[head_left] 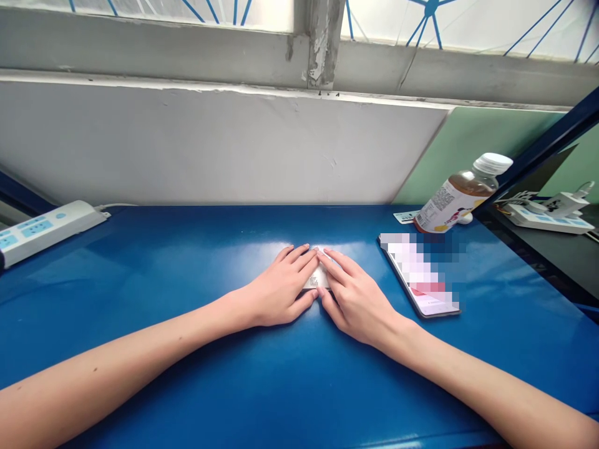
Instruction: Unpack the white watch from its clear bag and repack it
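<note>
My left hand (284, 288) lies low over the blue tabletop with its fingers stretched out and a little apart. My right hand (359, 300) mirrors it from the other side, fingers extended too. Between and under the fingers of both sits a small flat white piece (320, 279) with a printed square code near its front edge. The fingers cover much of it, so its kind and full outline are hidden. The thumbs come close together at its near edge, and the index fingertips meet over its far side.
A phone (421, 277) with a lit, blurred screen lies right of my right hand. Behind it stands a capped drink bottle (456, 196) beside a small printed card (406, 217). Power strips sit at far left (51, 231) and far right (550, 218). A wall (224, 146) closes the back of the table (262, 386).
</note>
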Available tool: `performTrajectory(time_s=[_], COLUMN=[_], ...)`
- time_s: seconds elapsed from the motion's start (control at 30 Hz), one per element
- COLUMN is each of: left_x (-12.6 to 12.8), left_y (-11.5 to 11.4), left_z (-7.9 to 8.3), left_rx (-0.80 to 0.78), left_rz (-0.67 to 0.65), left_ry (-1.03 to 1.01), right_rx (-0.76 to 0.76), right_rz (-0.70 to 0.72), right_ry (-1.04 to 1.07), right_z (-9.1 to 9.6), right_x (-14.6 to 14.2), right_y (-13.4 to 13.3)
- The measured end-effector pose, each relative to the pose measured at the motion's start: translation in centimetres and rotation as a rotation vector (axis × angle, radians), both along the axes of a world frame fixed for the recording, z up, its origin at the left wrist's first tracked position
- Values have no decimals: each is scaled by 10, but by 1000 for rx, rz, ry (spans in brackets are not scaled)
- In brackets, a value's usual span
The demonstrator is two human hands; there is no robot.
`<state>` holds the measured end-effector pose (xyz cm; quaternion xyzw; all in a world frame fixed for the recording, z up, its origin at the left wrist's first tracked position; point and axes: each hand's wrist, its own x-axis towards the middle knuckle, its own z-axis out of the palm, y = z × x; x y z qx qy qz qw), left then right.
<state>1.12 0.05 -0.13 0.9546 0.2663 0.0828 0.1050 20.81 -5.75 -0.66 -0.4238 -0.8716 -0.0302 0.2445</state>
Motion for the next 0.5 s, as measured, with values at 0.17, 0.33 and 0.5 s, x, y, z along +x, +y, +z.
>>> performTrajectory(time_s=[0.17, 0.33, 0.5], left_x=[-1, -3, -4], left_y=[-1, -2, 0], left_z=[-3, -8, -8], left_rx=[-15, 6, -1], left_rz=[64, 179, 166], left_ry=[-36, -62, -53], right_rx=[-16, -45, -40], right_rz=[-47, -121, -122], right_ry=[97, 148, 128], right_z=[-4, -8, -8], right_x=[6, 16, 21], right_y=[2, 5, 7])
